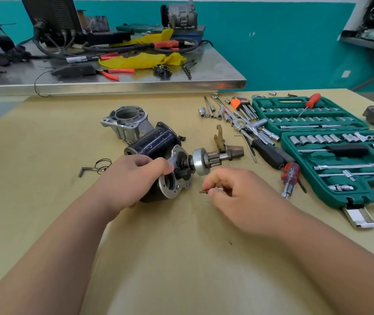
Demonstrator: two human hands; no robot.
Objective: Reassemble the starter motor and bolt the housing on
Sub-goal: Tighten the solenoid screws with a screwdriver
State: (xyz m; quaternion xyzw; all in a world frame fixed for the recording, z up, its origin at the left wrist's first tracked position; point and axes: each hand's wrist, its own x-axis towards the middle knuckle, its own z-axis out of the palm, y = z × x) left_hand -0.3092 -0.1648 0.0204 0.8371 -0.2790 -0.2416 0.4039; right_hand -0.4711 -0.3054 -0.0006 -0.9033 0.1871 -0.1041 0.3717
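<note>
The housing (126,120) lies on the table behind the work, mouth up and not yet fitted, within reach for when the motor is ready. The left hand (133,178) grips the motor (156,144) near its front end with fingers curled round it, the forearm coming in low from the left. It seems to be steadying the body on its side so that the end plate (178,178) faces the other hand. From the plate the shaft sticks out to the right with the pinion (204,161) on it, and the fork (219,138) rests just behind its tip. The right hand (238,196) is low over the table just beside the plate, knuckles up. Its fingertips pinch a small part (207,191), probably a screw, though it is too small to tell. The part points at the plate, so it is likely the next fastener to go in. A screwdriver (290,176) lies near that hand, and the socket case (340,155) lies open at far right.
</note>
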